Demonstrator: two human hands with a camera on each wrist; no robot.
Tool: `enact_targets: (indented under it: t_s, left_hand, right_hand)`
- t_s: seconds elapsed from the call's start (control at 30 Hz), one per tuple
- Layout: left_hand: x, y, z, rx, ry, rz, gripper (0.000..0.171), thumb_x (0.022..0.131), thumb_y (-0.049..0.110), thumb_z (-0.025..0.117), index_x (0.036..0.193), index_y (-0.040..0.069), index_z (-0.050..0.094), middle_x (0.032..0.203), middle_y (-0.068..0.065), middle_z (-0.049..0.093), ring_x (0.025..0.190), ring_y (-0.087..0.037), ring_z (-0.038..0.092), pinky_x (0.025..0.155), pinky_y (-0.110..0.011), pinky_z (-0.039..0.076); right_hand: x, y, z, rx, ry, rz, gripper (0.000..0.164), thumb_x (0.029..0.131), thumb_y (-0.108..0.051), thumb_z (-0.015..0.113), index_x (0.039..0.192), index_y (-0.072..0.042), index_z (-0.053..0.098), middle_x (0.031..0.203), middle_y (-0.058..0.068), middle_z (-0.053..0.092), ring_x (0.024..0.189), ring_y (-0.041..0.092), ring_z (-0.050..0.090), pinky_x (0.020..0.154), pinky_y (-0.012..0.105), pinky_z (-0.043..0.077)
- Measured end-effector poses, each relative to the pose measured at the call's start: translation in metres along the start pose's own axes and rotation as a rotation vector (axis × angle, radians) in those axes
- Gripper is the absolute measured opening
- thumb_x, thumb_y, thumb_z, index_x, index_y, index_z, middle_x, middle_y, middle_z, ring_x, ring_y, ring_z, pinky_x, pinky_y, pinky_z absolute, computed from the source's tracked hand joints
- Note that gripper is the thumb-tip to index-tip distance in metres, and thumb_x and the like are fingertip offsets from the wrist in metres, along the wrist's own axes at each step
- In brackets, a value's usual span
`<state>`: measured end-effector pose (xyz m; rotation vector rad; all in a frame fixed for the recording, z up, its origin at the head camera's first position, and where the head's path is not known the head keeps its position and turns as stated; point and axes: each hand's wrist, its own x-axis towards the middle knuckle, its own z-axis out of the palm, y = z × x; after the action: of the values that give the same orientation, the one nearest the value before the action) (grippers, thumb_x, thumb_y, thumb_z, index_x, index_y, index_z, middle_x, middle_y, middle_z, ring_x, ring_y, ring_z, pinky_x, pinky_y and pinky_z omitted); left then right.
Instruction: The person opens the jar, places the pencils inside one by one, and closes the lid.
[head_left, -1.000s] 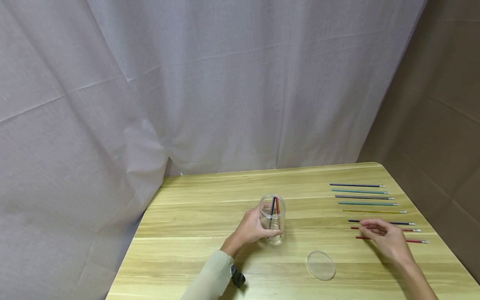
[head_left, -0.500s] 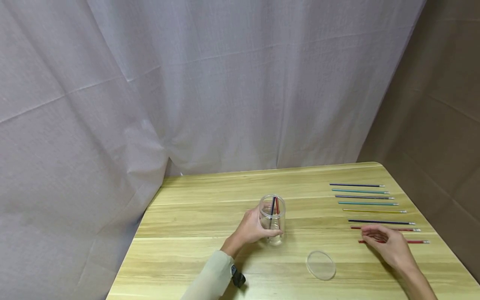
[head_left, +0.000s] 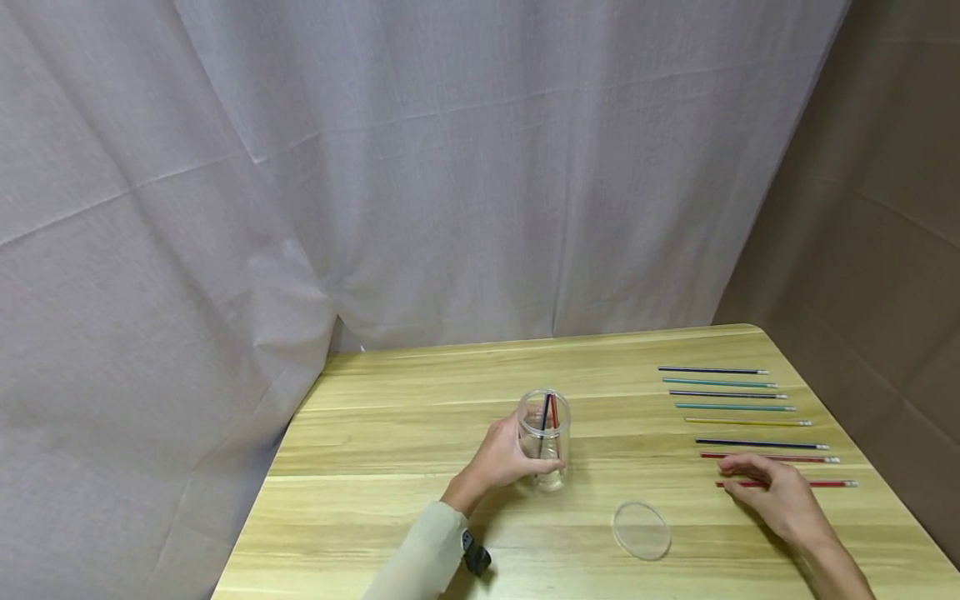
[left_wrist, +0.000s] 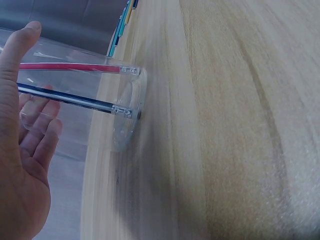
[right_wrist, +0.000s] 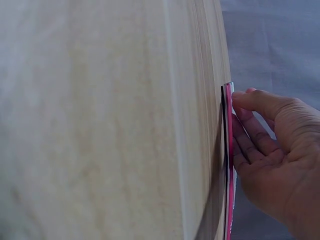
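My left hand [head_left: 501, 452] grips a clear plastic jar [head_left: 555, 458] standing upright on the table, thumb across its near side and fingers round the far side. Inside lean a red pencil [left_wrist: 75, 66] and a dark blue pencil [left_wrist: 70, 97], eraser ends down. Over at the right, my right hand [head_left: 780, 497] hovers low above the nearest red pencil [head_left: 832, 484], which lies on the wood. Its thumb and forefinger are apart near the pencil's left end; whether the thumb touches it is hard to tell. Just beyond lies another red pencil [head_left: 802, 458].
Several more pencils lie in a column behind, among them a dark blue one [head_left: 761, 443], a yellow one [head_left: 750, 422] and a teal one [head_left: 735, 407]. A round clear lid [head_left: 641, 531] lies flat between the hands. Grey curtain [head_left: 480, 208] hangs behind the table.
The nearest red pencil was shifted slightly toward me and to the right between the first two frames. My right hand moved with it, and its thumb and forefinger have since parted. The left hand stays put.
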<state>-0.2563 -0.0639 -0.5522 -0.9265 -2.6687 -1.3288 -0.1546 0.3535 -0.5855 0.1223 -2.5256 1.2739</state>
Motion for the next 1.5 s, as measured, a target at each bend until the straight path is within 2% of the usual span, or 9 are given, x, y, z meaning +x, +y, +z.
enact_targets:
  t_s: [0.4, 0.57, 0.77, 1.03, 1.27, 1.5]
  left_hand:
    - [0.0, 0.0, -0.001, -0.003, 0.001, 0.003, 0.082, 0.077, 0.044, 0.096, 0.144, 0.021, 0.054, 0.134, 0.011, 0.068, 0.12, -0.008, 0.064, 0.104, -0.035, 0.052]
    - [0.0, 0.0, -0.001, 0.003, 0.003, 0.002, 0.082, 0.077, 0.044, 0.096, 0.144, 0.021, 0.054, 0.135, 0.01, 0.068, 0.121, -0.009, 0.064, 0.105, -0.036, 0.052]
    - [0.0, -0.001, 0.0, 0.012, 0.004, -0.005, 0.084, 0.077, 0.047, 0.095, 0.146, 0.022, 0.053, 0.137, 0.009, 0.067, 0.123, -0.01, 0.063, 0.106, -0.037, 0.052]
    - [0.0, -0.001, 0.001, 0.0, -0.002, -0.011, 0.083, 0.078, 0.048, 0.095, 0.145, 0.024, 0.053, 0.137, 0.009, 0.067, 0.123, -0.011, 0.063, 0.105, -0.038, 0.052]
    - [0.001, -0.002, 0.001, -0.008, -0.002, 0.003, 0.083, 0.077, 0.047, 0.096, 0.144, 0.024, 0.053, 0.136, 0.009, 0.068, 0.122, -0.009, 0.063, 0.106, -0.037, 0.052]
    - [0.0, -0.002, 0.0, -0.012, -0.003, 0.001, 0.084, 0.077, 0.048, 0.095, 0.145, 0.024, 0.053, 0.137, 0.01, 0.067, 0.123, -0.01, 0.063, 0.106, -0.037, 0.052]
  right_hand:
    - [-0.001, 0.002, 0.002, -0.1, -0.017, -0.04, 0.03, 0.078, 0.012, 0.086, 0.103, -0.001, 0.077, 0.092, 0.012, 0.078, 0.079, -0.003, 0.069, 0.07, 0.007, 0.049]
    - [-0.002, 0.002, 0.003, -0.147, -0.006, -0.04, 0.028, 0.077, 0.009, 0.089, 0.099, -0.005, 0.078, 0.091, 0.009, 0.078, 0.078, -0.005, 0.067, 0.069, 0.006, 0.047]
    - [0.0, 0.002, 0.004, -0.187, 0.012, -0.088, 0.027, 0.076, 0.008, 0.089, 0.095, -0.009, 0.079, 0.088, 0.004, 0.078, 0.078, -0.006, 0.066, 0.071, 0.005, 0.045]
    - [0.0, 0.001, 0.006, -0.189, 0.012, -0.081, 0.026, 0.077, 0.009, 0.089, 0.093, -0.01, 0.08, 0.087, 0.003, 0.078, 0.076, -0.005, 0.066, 0.07, 0.006, 0.046]
    - [0.002, -0.003, 0.006, -0.153, 0.008, -0.061, 0.02, 0.082, 0.007, 0.086, 0.095, -0.007, 0.08, 0.088, 0.004, 0.079, 0.077, -0.006, 0.066, 0.068, 0.006, 0.047]
    - [0.007, -0.01, 0.007, -0.138, 0.051, -0.122, 0.024, 0.081, 0.009, 0.087, 0.097, -0.008, 0.081, 0.089, 0.003, 0.079, 0.08, -0.006, 0.066, 0.07, 0.006, 0.048]
